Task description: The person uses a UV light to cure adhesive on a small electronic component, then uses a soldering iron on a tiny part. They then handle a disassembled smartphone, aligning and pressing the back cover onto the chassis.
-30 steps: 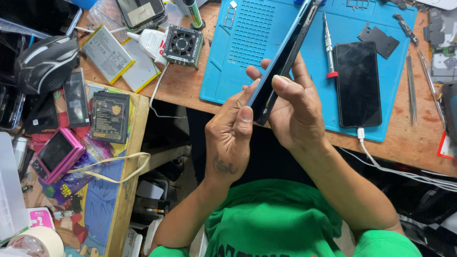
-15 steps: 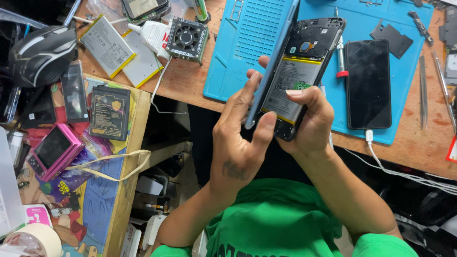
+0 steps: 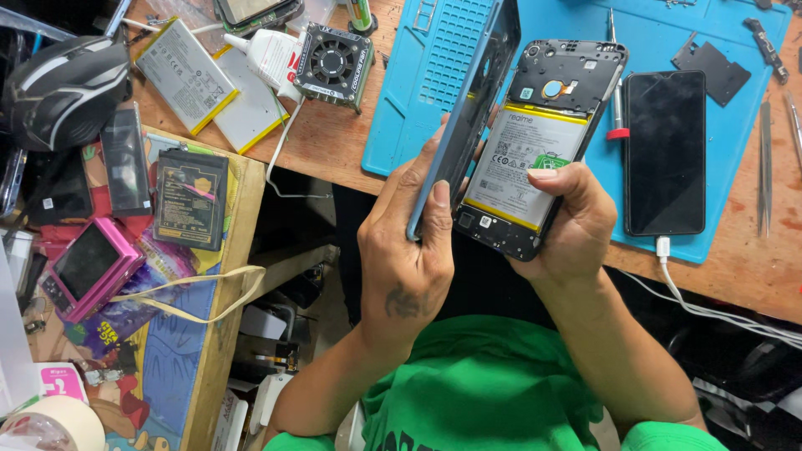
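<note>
1. Two parts of one phone are held above the near edge of the wooden bench [image 3: 334, 159]: the opened phone body [image 3: 539, 146] and its blue back cover [image 3: 468, 117].
2. The back cover is gripped on edge by the left hand [image 3: 409, 250], with the fingers closed along its lower rim; it stands tilted, just left of the body, and the two look close or touching at the lower end.
3. The phone body is cradled in the right hand [image 3: 568, 225], thumb laid across the white battery [image 3: 522, 167], insides facing up.
4. Judged from this, the cover is already off and the interior exposed; the battery is seated, so any work inside appears not yet done.
5. A blue work mat [image 3: 434, 92] lies on the far side, with a second, dark-screened phone [image 3: 666, 150] at its right, plugged into a white cable [image 3: 710, 309].
6. Loose batteries [image 3: 188, 75] and a small cooling fan [image 3: 334, 63] are seen far left; a pink camera [image 3: 88, 267] rests near left.
</note>
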